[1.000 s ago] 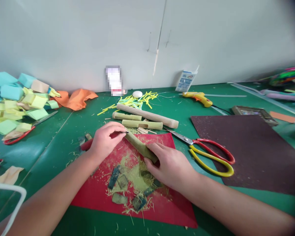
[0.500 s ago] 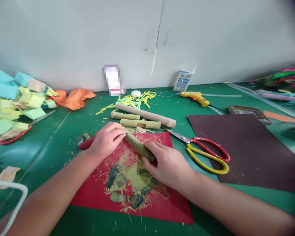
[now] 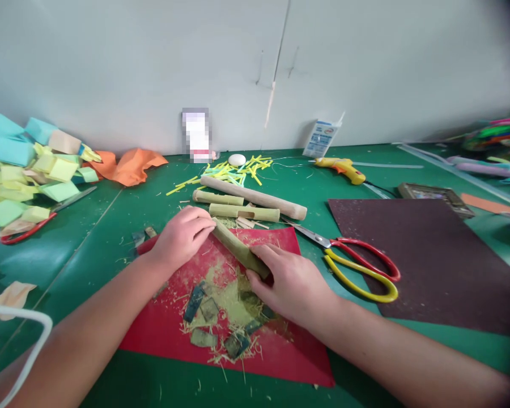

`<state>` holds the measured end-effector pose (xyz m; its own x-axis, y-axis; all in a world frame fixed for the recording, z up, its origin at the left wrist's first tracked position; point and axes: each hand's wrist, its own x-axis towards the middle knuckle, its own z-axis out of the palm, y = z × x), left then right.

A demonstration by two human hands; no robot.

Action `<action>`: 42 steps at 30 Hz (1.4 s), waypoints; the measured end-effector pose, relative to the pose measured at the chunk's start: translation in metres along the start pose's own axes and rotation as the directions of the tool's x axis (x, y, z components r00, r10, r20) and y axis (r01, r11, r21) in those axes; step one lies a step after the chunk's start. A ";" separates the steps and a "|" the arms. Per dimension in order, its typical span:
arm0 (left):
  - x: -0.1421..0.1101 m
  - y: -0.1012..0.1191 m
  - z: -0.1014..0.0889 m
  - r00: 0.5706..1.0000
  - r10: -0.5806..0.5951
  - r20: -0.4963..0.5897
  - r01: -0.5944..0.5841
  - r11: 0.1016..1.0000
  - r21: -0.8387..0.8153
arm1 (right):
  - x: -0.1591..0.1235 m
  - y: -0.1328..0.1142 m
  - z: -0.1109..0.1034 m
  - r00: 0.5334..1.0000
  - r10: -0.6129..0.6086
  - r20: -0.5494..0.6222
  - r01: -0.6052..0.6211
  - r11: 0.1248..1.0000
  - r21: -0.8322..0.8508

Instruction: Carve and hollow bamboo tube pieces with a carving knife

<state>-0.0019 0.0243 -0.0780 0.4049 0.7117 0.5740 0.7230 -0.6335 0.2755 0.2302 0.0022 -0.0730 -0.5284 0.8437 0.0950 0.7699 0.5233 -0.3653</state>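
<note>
A pale green bamboo tube [image 3: 237, 247] slants over the red sheet [image 3: 291, 362]. My right hand [image 3: 287, 277] is closed around its near end. At the far end, my left hand [image 3: 189, 231] has its fingers pinched together on the tube's tip; anything else between those fingertips is hidden. Below the tube, dark sandpaper pieces [image 3: 194, 303] lie among fine dust and thin shavings. Beyond my hands rest a notched bamboo piece [image 3: 259, 213], a shorter bamboo piece [image 3: 219, 198] and a wooden rod [image 3: 255, 197]. A red handle-like object [image 3: 147, 245] sits partly behind my left hand.
Scissors [image 3: 361, 263] with red and yellow handles lie right of my right hand, partly on a dark brown sheet [image 3: 412, 255]. Farther back are a yellow glue gun [image 3: 342, 169], a drink carton [image 3: 323, 137] and yellow strips [image 3: 259, 170]. Folded papers [image 3: 46, 170] pile up at left.
My left hand has shifted very slightly up and left at the tube's far end. My right hand keeps its grip. The whole view has moved a little.
</note>
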 end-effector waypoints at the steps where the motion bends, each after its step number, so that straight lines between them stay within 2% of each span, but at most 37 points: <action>1: 0.000 0.001 0.000 1.000 0.010 0.015 -0.010 1.000 0.001 | 0.000 0.000 0.000 1.000 -0.002 0.005 0.002 1.000 0.000; 4: 0.000 0.002 0.001 0.992 0.080 0.093 -0.078 0.996 -0.031 | 0.000 -0.001 0.000 1.000 0.006 0.008 -0.006 1.000 0.002; 8: 0.001 0.003 0.001 0.999 0.032 0.014 -0.033 0.999 0.037 | 0.001 -0.001 -0.001 1.000 0.010 0.009 -0.010 1.000 0.000; 12: 0.000 0.007 0.002 0.990 0.090 0.104 -0.088 0.996 -0.027 | 0.001 0.000 0.001 1.000 0.004 0.014 -0.004 1.000 -0.007; 14: 0.000 0.005 0.003 0.996 0.064 0.065 -0.062 0.998 -0.021 | 0.000 0.001 0.002 1.000 0.009 0.014 -0.009 1.000 -0.003; 17: -0.002 -0.002 0.003 0.998 -0.040 -0.038 0.040 0.999 0.018 | 0.000 0.001 0.002 1.000 0.007 0.009 -0.007 1.000 0.000; 25: -0.007 -0.001 -0.001 0.990 -0.135 -0.047 0.134 0.991 -0.027 | 0.000 0.001 0.002 1.000 -0.005 -0.004 0.005 1.000 0.002; 33: -0.006 0.003 -0.001 0.989 -0.135 -0.061 0.133 0.990 -0.044 | 0.000 0.002 0.002 1.000 0.005 -0.001 -0.005 1.000 0.004; 42: -0.007 0.003 0.000 0.993 -0.102 -0.063 0.105 0.994 0.039 | 0.000 0.002 0.003 1.000 0.003 0.001 -0.003 1.000 0.001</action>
<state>-0.0024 0.0175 -0.0808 0.2926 0.7521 0.5905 0.7827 -0.5432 0.3040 0.2303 0.0025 -0.0768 -0.5261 0.8454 0.0927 0.7712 0.5202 -0.3668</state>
